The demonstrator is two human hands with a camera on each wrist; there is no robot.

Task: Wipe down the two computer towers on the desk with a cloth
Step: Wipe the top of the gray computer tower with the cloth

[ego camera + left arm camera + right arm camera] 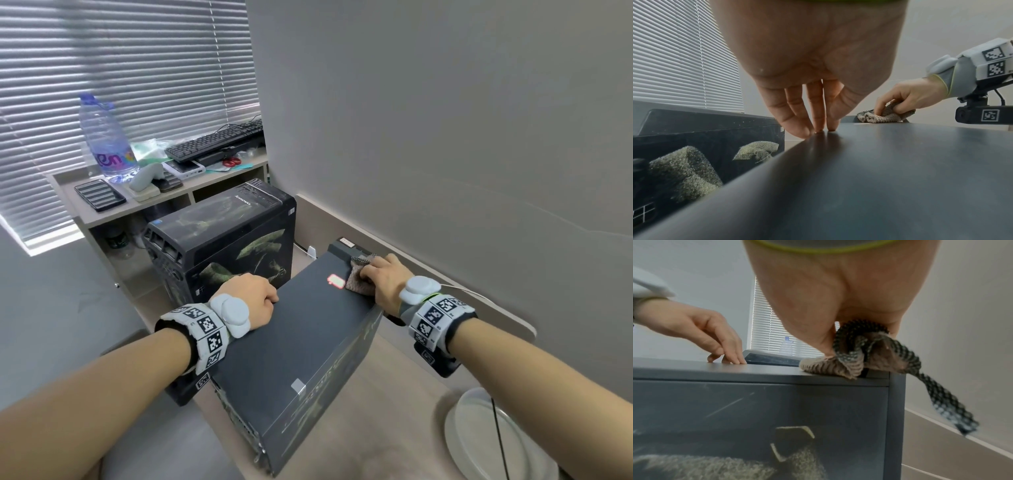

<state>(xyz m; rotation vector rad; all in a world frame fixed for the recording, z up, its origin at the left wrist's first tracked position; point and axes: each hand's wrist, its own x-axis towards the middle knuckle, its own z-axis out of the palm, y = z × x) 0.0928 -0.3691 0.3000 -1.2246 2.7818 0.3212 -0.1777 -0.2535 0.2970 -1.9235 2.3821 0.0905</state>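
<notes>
Two dark computer towers stand on the desk (397, 387). The near tower (301, 342) shows a flat grey top; the far tower (222, 236) is black with greenish patterned panels. My right hand (380, 277) grips a bunched brown-grey cloth (359, 282) and presses it onto the far right corner of the near tower's top (756, 371). One end of the cloth (849, 363) hangs off that corner. My left hand (253, 298) rests its fingertips (830, 126) on the top's left edge, holding nothing.
A grey wall runs close along the right. Behind the towers a low shelf (113, 212) carries a water bottle (106, 140), a keyboard (215, 140) and small items. A white round base (486, 442) with a black cable sits at the desk's near right.
</notes>
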